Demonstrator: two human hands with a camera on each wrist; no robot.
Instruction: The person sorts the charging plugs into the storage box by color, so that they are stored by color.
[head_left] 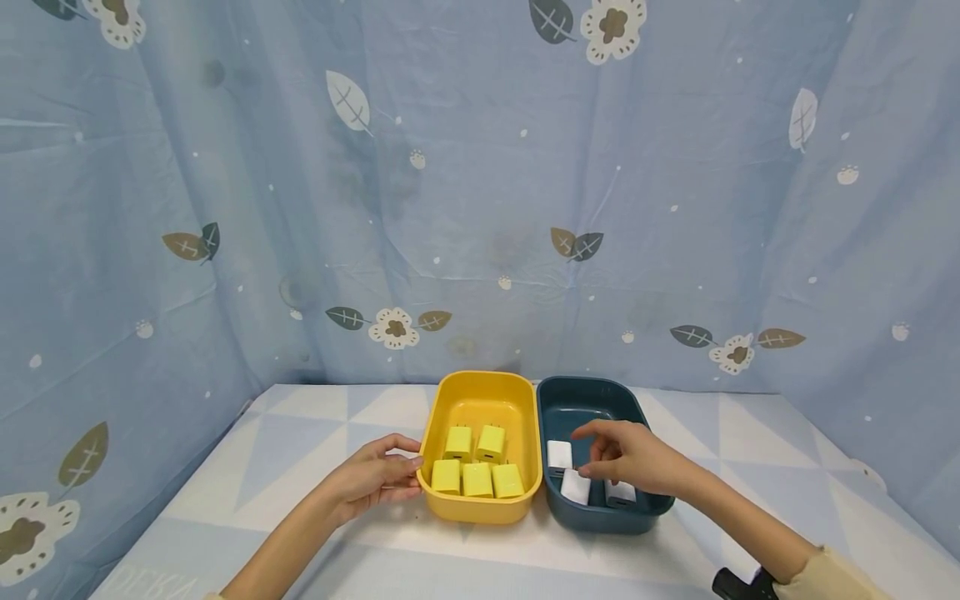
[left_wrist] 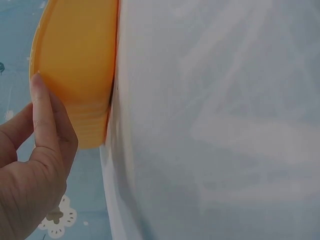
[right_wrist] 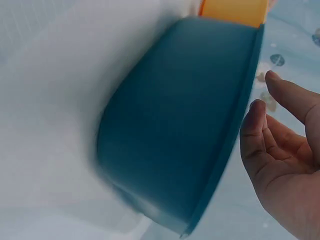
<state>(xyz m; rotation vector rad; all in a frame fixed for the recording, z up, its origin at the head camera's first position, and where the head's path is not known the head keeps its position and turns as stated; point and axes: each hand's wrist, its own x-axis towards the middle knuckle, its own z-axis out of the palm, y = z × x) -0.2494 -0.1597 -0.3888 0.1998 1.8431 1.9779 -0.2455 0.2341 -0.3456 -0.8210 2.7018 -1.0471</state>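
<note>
Fingertips of my left hand [head_left: 372, 477] touch the left wall of a yellow bin [head_left: 481, 510]. The left wrist view shows this hand [left_wrist: 42, 150] against the outside of the yellow bin [left_wrist: 80, 55], near its rim. Inside stand several yellow charger plugs [head_left: 477, 481]. My right hand [head_left: 637, 457] hovers over a dark blue bin [head_left: 600, 521], thumb and forefinger apart, with nothing seen between them. Below it are white charger plugs [head_left: 575, 487], one partly hidden by the hand. In the right wrist view, the hand [right_wrist: 285, 150] is beside the blue bin's rim [right_wrist: 235, 125].
The two bins stand side by side on a table with a patterned white and pale blue cloth [head_left: 300, 450]. A blue curtain [head_left: 480, 192] with leaves and flowers hangs behind and at the sides. A black strap device [head_left: 742, 583] sits at the right wrist.
</note>
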